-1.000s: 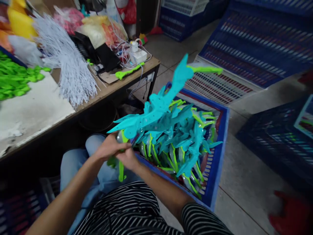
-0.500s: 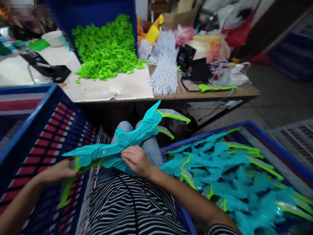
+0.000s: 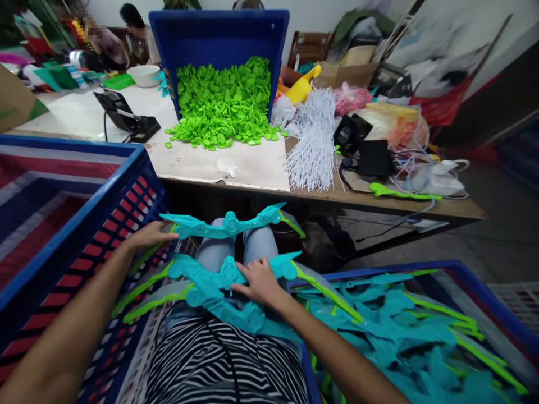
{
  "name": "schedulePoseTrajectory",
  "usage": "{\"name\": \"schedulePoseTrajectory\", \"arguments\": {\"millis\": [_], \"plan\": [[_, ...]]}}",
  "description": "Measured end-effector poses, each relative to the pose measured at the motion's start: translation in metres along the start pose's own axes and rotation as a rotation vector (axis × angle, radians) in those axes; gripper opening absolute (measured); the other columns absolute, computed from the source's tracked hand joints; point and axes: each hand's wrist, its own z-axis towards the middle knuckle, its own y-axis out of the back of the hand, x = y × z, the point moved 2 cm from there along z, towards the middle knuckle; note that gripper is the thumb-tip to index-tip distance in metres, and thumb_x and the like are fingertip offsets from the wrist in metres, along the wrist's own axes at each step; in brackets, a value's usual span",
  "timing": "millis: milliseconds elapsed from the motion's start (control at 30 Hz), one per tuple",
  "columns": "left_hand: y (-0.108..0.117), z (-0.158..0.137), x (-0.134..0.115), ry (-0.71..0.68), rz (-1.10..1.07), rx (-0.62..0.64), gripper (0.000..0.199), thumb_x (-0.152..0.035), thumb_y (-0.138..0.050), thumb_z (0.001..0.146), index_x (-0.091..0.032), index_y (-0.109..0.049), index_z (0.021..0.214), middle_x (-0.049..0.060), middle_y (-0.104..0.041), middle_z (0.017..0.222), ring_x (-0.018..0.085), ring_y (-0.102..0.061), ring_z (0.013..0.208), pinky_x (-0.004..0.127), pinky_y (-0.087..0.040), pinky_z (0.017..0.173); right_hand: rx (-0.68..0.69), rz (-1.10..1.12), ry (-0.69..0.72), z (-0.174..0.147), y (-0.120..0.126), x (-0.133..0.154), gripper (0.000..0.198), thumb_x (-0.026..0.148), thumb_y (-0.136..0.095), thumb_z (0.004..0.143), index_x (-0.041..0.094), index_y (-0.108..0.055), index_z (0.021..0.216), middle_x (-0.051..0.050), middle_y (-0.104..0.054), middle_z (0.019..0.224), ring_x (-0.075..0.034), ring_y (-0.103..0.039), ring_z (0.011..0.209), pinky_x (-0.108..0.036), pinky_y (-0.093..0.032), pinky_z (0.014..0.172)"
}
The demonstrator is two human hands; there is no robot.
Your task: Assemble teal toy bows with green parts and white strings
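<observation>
A blue crate [image 3: 471,275] at 4 o'clock holds teal-and-green toy bows; its far end is cut off. A tipped blue bin [image 3: 219,33] spills green pieces [image 3: 223,101] onto the surface [image 3: 236,165]. The left hand [image 3: 147,234], fingers curled, pinches the upper bow [image 3: 229,223]'s left tip. The right hand [image 3: 256,280], fingers spread, presses the lap bows [image 3: 210,280].

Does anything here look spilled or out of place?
Yes. The blue crate on the table stands tipped up, and green plastic pieces have poured out across the white sheet. One lone green part lies apart near the cables.
</observation>
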Motion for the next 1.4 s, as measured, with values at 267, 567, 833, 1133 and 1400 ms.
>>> {"name": "schedulePoseTrajectory", "arguments": {"millis": [267, 567, 833, 1133, 1400], "plan": [[-0.014, 0.057, -0.005, 0.021, 0.498, -0.208, 0.062, -0.059, -0.064, 0.064, -0.009, -0.063, 0.101, 0.017, -0.067, 0.103, 0.032, -0.061, 0.101, 0.033, -0.047, 0.083, 0.135, 0.069, 0.026, -0.009, 0.006, 0.012, 0.064, 0.058, -0.055, 0.084, 0.013, -0.053, 0.129, -0.016, -0.064, 0.11, -0.029, -0.056, 0.102, -0.04, -0.035, 0.087], [-0.099, 0.079, -0.037, -0.414, 0.683, -0.089, 0.051, -0.043, -0.057, 0.085, -0.026, -0.052, 0.133, 0.011, -0.058, 0.124, 0.028, -0.052, 0.115, 0.042, -0.036, 0.1, 0.031, 0.143, 0.074, 0.025, 0.05, -0.004, 0.047, 0.055, -0.048, 0.089, 0.014, -0.068, 0.1, -0.013, -0.066, 0.095, -0.024, -0.058, 0.092, -0.035, -0.042, 0.081], [-0.101, 0.09, -0.051, -0.634, 0.715, -0.002, 0.053, -0.036, -0.071, 0.074, -0.016, -0.058, 0.122, 0.017, -0.045, 0.139, 0.032, -0.038, 0.13, 0.045, -0.034, 0.104, 0.197, 0.127, 0.315, 0.026, 0.023, 0.046, 0.076, 0.064, -0.062, 0.074, 0.024, -0.047, 0.137, -0.02, -0.043, 0.138, -0.038, -0.038, 0.125, -0.059, -0.034, 0.098], [-0.118, 0.093, -0.079, -0.717, 0.789, 0.241, 0.044, -0.026, -0.074, 0.069, -0.019, -0.061, 0.111, 0.012, -0.064, 0.118, 0.028, -0.055, 0.115, 0.043, -0.031, 0.106, 0.203, 0.054, 0.466, 0.034, 0.001, 0.07, 0.063, 0.067, -0.051, 0.08, 0.032, -0.054, 0.132, -0.018, -0.055, 0.126, -0.042, -0.034, 0.13, -0.072, -0.021, 0.099], [-0.148, 0.077, -0.092, -0.488, 0.754, 0.075, 0.092, -0.047, -0.067, 0.075, -0.003, -0.026, 0.144, 0.024, -0.066, 0.11, 0.037, -0.06, 0.107, 0.054, -0.028, 0.104, 0.16, 0.23, 0.417, 0.049, 0.017, 0.06, 0.058, 0.059, -0.052, 0.084, 0.024, -0.054, 0.13, -0.014, -0.062, 0.118, -0.03, -0.055, 0.112, -0.05, -0.041, 0.095]]}}
